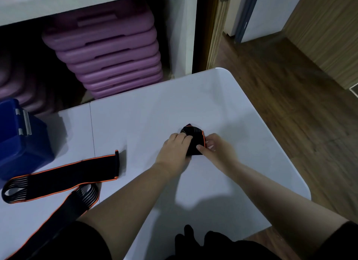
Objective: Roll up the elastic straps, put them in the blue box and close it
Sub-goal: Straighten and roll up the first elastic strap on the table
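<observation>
**Black elastic rolled between two hands on a white table**

Blue plastic box [23,141] with a grey latch sits closed, far left of both hands. Nearer, still left of the left hand [173,150], a long black elastic strap with orange edging [64,174] lies unrolled on the smooth white tabletop [155,112]. The left hand clamps a rolled black strap with orange trim [193,138]; the right hand [214,145] pinches the roll's other side, thumb pressed on it. Stacked purple foam boards [116,56] stand beyond the hands.
</observation>
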